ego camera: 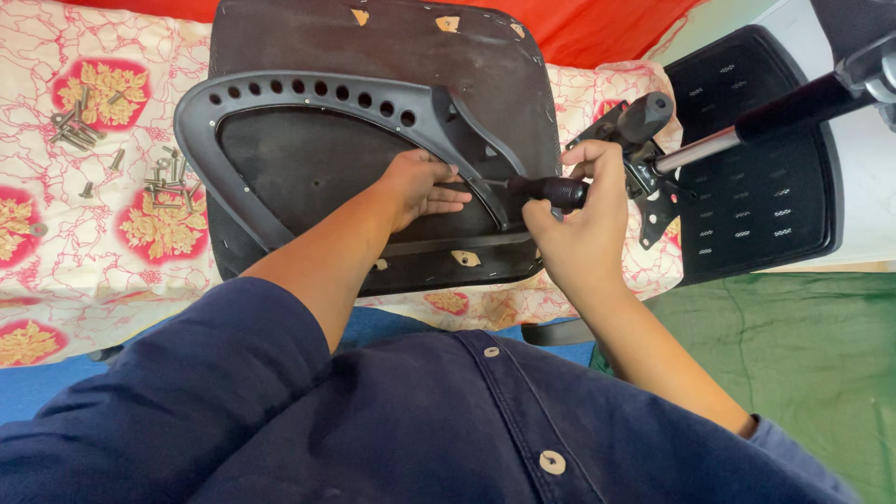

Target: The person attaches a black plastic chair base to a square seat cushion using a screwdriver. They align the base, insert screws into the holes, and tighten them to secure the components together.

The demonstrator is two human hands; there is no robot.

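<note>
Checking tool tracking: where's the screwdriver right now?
In the head view, right of centre: the screwdriver lies level in the right hand, its tip pointing left toward the left hand on the black chair frame.

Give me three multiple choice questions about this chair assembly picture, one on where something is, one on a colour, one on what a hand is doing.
1. Where do the loose screws lie?
A. left of the seat base
B. on the green mat
C. in the lap

2. What colour is the person's shirt?
A. white
B. dark blue
C. yellow

3. What does the right hand hold?
A. nothing
B. a hammer
C. a black-handled screwdriver

Answers: 1 A, they lie on the floral cloth; 2 B, the sleeves are navy; 3 C, the fingers wrap the screwdriver handle.
</note>
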